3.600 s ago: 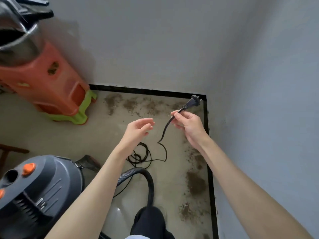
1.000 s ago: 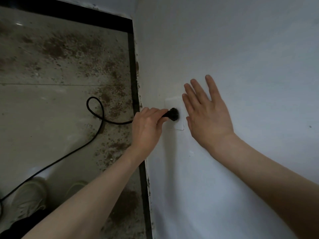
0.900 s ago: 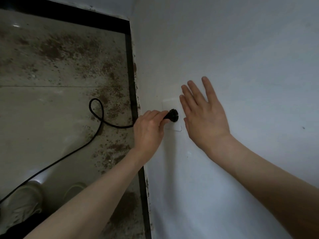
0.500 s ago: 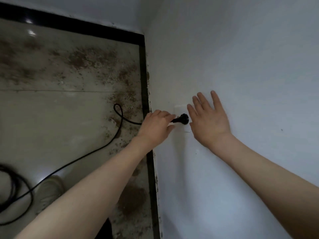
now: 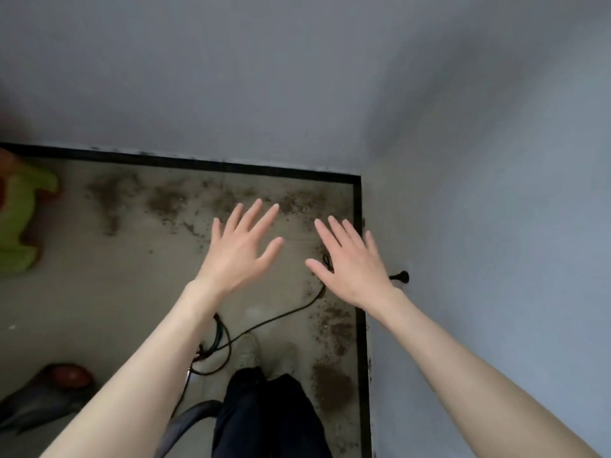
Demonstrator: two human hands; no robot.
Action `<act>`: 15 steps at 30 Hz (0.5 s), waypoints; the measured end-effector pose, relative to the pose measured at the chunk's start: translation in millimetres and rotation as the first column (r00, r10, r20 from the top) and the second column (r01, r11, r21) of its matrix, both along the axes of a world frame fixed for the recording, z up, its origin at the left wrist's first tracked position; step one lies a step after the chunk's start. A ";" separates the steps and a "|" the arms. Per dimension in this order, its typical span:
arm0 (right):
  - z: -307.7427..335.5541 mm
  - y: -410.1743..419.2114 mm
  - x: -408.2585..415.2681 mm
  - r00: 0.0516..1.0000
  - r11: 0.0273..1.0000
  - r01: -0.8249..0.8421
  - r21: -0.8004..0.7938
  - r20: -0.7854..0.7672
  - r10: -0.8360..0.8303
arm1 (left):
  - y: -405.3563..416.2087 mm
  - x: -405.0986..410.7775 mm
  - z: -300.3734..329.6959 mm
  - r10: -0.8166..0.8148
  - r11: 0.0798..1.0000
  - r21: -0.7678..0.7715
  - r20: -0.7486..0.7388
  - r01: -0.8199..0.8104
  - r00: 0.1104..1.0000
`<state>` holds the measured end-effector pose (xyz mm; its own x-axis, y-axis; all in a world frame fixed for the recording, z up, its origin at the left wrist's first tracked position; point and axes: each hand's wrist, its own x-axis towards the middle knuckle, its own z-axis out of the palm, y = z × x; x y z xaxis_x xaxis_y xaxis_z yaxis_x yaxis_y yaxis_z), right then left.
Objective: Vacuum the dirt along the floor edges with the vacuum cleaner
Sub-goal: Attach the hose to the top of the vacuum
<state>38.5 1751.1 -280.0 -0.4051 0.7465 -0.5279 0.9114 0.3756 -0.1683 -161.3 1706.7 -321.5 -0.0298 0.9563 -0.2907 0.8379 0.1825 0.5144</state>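
Observation:
The black plug [image 5: 401,277] sits in the right wall, low down. Its black cord [image 5: 281,315] runs across the tiled floor to a loose coil [image 5: 211,352] by my feet. My left hand [image 5: 241,251] and my right hand [image 5: 350,264] hover above the floor with fingers spread, holding nothing. Brown dirt [image 5: 330,380] lies along the right floor edge, and more dirt [image 5: 165,203] lies along the far edge. The grey vacuum cleaner [image 5: 36,403] shows at the lower left, blurred, and its dark hose [image 5: 188,416] curves near my legs.
Black skirting [image 5: 361,325] borders the floor under both walls and meets in the corner. A green and orange plastic stool [image 5: 18,226] stands at the far left. My dark trousers [image 5: 264,414] and white shoes [image 5: 264,355] are at the bottom centre.
My left hand has let go of the plug, which stays in the wall. Both hands have pulled back from the wall, and my view has risen and swung left toward the floor corner.

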 end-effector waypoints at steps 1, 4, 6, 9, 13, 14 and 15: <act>22.8 -4.1 -17.4 0.999 1.000 0.001 0.007 -0.053 -0.001 | -7.8 -15.6 27.1 0.036 0.999 0.011 0.002 -0.036 0.999; 84.8 -14.7 -68.3 0.982 0.998 -0.022 0.065 -0.187 0.034 | -38.2 -58.6 98.2 0.144 0.986 0.077 0.013 -0.145 0.989; 118.4 -19.9 -100.9 0.959 0.992 -0.050 0.113 -0.271 0.079 | -60.0 -85.4 134.5 0.228 0.967 0.118 0.008 -0.227 0.974; 155.8 -32.3 -144.5 0.922 0.981 -0.117 0.152 -0.351 0.164 | -95.6 -120.0 176.0 0.373 0.915 0.161 0.005 -0.369 0.928; 180.2 -52.1 -190.3 0.874 0.952 -0.252 0.172 -0.381 0.301 | -146.0 -151.0 206.7 0.548 0.820 0.180 0.026 -0.543 0.836; 183.7 -56.3 -200.5 0.856 0.939 -0.294 0.180 -0.387 0.342 | -158.6 -156.3 210.8 0.583 0.797 0.182 0.021 -0.576 0.812; 187.1 -60.3 -210.2 0.836 0.923 -0.338 0.186 -0.390 0.385 | -170.9 -159.9 214.5 0.618 0.772 0.177 0.016 -0.611 0.786</act>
